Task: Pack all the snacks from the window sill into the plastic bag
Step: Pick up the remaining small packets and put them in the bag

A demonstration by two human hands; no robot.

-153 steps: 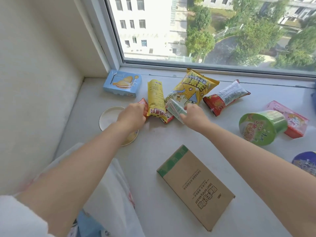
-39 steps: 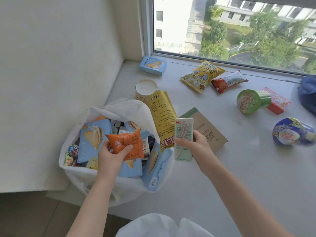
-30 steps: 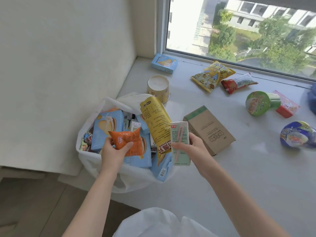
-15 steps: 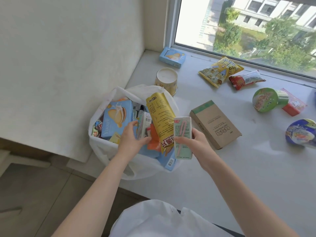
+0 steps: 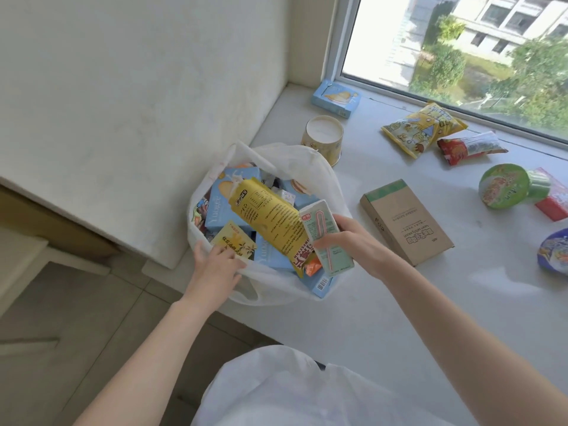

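The white plastic bag [image 5: 310,162] sits open at the left end of the window sill [image 5: 415,305], full of blue boxes and small packs. My right hand [image 5: 353,244] grips a pale green drink carton [image 5: 325,241] over the bag's near right rim. A long yellow packet [image 5: 270,222] lies slanted across the bag's contents, its lower end by that hand. An orange packet [image 5: 313,267] lies in the bag under the carton. My left hand [image 5: 215,269] rests at the bag's near rim, fingers on a small yellow packet [image 5: 235,242].
On the sill lie a brown box [image 5: 405,219], a paper cup [image 5: 324,138], a blue box [image 5: 336,98], a yellow chip bag [image 5: 424,129], a red packet [image 5: 470,147], a green noodle bowl [image 5: 504,186], a red-pink box [image 5: 553,201] and a blue bowl [image 5: 553,250]. The wall stands left.
My left hand let the orange packet go into the bag and moved to the near rim. My right hand brought the yellow packet and carton lower over the bag.
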